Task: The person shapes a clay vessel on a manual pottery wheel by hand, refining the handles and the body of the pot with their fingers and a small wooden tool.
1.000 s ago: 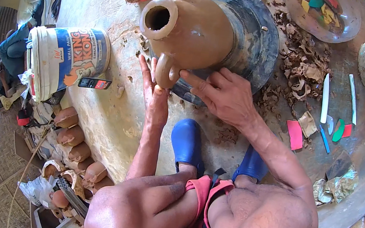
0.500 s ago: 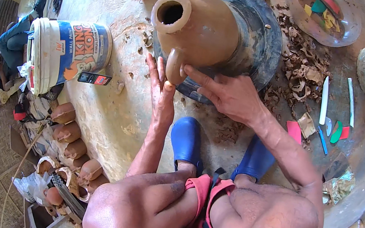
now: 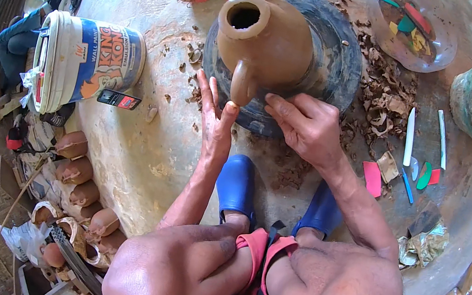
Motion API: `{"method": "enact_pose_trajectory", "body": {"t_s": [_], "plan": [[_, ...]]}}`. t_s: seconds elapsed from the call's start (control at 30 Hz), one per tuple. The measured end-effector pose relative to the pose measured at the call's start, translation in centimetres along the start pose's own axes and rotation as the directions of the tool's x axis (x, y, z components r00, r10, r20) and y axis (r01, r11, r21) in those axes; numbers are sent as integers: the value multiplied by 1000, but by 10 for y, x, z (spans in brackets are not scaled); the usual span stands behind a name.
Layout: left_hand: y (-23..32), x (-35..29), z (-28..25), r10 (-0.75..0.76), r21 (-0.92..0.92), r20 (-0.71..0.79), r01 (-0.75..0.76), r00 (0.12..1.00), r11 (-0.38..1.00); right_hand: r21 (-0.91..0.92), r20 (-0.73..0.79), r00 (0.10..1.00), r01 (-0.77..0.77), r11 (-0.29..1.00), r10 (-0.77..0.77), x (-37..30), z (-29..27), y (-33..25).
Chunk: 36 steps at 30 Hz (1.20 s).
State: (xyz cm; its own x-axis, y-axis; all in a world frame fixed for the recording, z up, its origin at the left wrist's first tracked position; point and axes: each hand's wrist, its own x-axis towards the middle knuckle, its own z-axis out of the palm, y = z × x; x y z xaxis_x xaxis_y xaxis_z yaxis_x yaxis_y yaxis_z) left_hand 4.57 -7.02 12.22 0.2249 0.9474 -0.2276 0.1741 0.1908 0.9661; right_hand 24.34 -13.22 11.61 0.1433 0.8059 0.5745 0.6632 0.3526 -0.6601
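Observation:
A brown wet clay jug (image 3: pixel 288 49) with a round mouth and two loop handles stands on a dark round potter's wheel (image 3: pixel 341 71). Its near handle (image 3: pixel 242 82) points toward me. My left hand (image 3: pixel 214 125) is open beside that handle, fingers spread, its thumb tip touching or nearly touching the handle's lower end. Just right of the handle, my right hand (image 3: pixel 309 129) hovers over the wheel's near edge with fingers curled and pinched together. Whether anything small is between them is hidden.
Clay scraps (image 3: pixel 385 104) lie right of the wheel, beside a clear basin (image 3: pixel 415 59) and a water bowl (image 3: pixel 471 104). Small tools (image 3: pixel 410 137) rest nearby. At left are a paint bucket (image 3: pixel 86 67), a phone (image 3: pixel 119 99), clay pots (image 3: pixel 74 171) and another person (image 3: pixel 9 54).
My right hand has drawn back from the handle, its outstretched index finger now curled in. My left hand stays by the handle. The whole view has shifted slightly.

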Motion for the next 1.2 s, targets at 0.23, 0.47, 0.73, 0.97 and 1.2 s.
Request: {"method": "enact_pose_trajectory", "body": {"t_s": [0.23,0.47,0.73,0.97,1.2], "plan": [[-7,-1,4,-6,-5,7,6,1000,1000,-84,-131,972,-208,975,196,37,-9,-13],[-9,-4,5,-30,-52,-18,29,999,998,-138,1,946,-320,937,323,66,-10,-24],[-14,-3,5,25,-33,-13,-25,1000,999,-232,55,937,-325,917,346,70,-16,-33],[-9,-2,3,36,-84,-27,-38,999,996,-179,60,890,-435,882,451,63,-11,-30],[-19,-1,4,43,-84,-15,-45,999,995,-235,27,927,-357,904,373,66,-8,-33]]}}
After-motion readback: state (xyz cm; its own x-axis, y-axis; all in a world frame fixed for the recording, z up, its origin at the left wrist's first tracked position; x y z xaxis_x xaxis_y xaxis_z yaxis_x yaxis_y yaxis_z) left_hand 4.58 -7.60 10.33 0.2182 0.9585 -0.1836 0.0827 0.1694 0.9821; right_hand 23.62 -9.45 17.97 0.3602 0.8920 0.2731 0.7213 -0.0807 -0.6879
